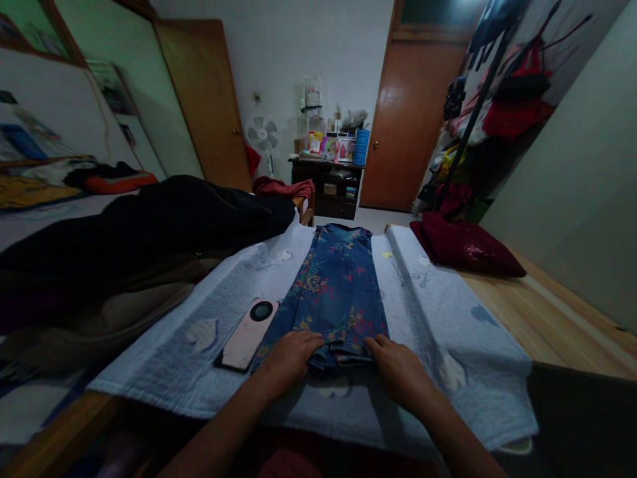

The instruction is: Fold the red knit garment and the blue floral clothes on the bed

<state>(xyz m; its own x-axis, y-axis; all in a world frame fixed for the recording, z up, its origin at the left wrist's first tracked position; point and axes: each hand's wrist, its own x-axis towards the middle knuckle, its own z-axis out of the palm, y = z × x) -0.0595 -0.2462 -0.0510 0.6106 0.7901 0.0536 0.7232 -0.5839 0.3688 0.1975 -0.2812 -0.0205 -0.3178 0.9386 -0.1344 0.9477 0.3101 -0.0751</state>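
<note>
A blue floral garment [343,285], folded into a long strip, lies lengthwise on the pale blue quilted cloth [428,318]. Its folded layers show at the near end, and a dark edge runs along the far end. My left hand [292,355] grips the near left corner, fingers bent over the fabric. At the near right corner my right hand [401,368] holds the same garment, its fingertips closed on the edge. A pink phone [250,332] with a round black camera lies face down just left of the garment, close to my left hand.
Dark clothes [189,219] are heaped on the left. A maroon cushion [468,245] rests on the wooden board [502,312] at right. Farther off stand a fan [263,136], a dark cabinet [326,189] with goods on top, and a rack of hanging bags [517,113].
</note>
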